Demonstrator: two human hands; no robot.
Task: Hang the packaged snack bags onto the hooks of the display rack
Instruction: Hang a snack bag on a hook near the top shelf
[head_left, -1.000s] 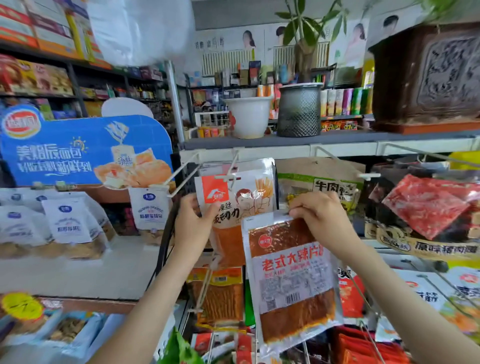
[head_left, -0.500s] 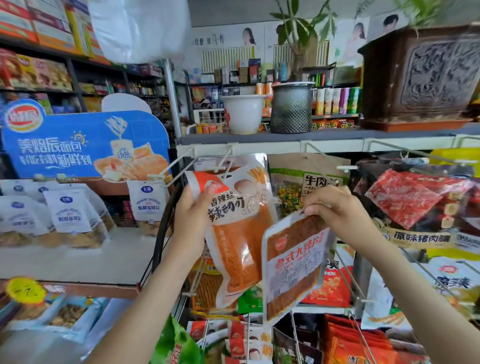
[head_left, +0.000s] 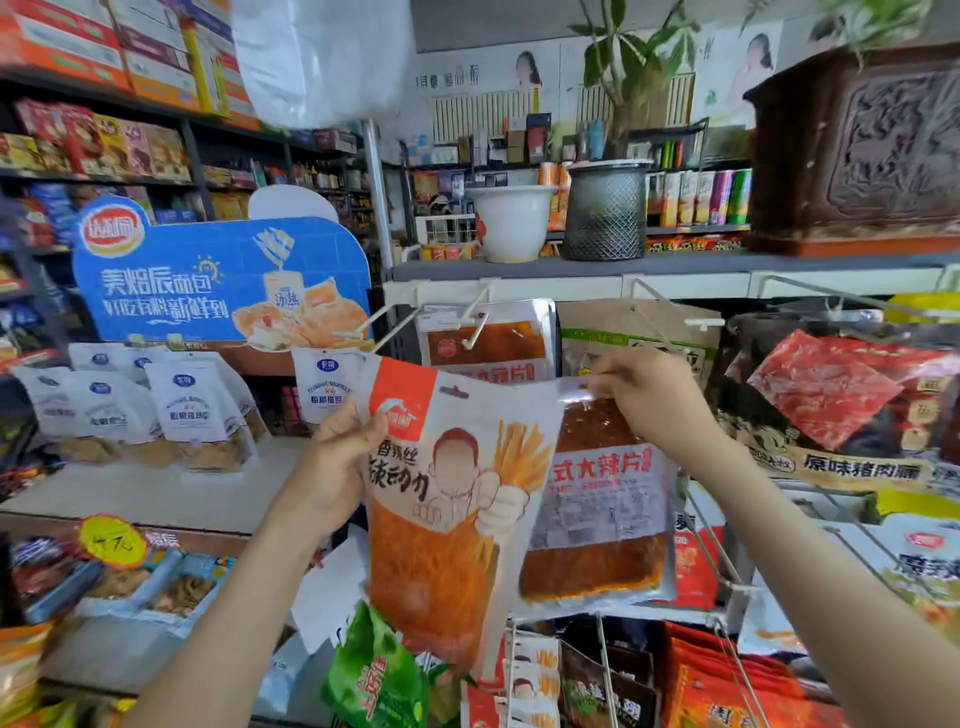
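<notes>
Left hand (head_left: 337, 467) grips the orange & white snack bag (head_left: 452, 504) by its upper left edge, thumb on the front, fingers behind; bag is off the hooks, held in mid-air in front of the display rack (head_left: 571, 283), tilted a bit w/ top leaning left. Right hand (head_left: 644, 400) pinches the clear top strip of the brown spicy-slice bag (head_left: 597, 519) betw. thumb & fingertips; that bag hangs down from the pinch, partly behind the orange bag's right edge, also not on any hook. Above both, a white hook (head_left: 475, 325) sticks out from the rack's top rail w/ another brown bag (head_left: 485, 338) already hung on it, just above the held bags. More empty-looking prongs to the left of it & to the right. Red meat-snack packs (head_left: 831, 389) hang at right, near the right wrist. On the shelf top: white pot (head_left: 511, 223) & mesh bin (head_left: 605, 213) side by side. Blue bread sign (head_left: 218, 280) at left, w/ white pouches below it.
</notes>
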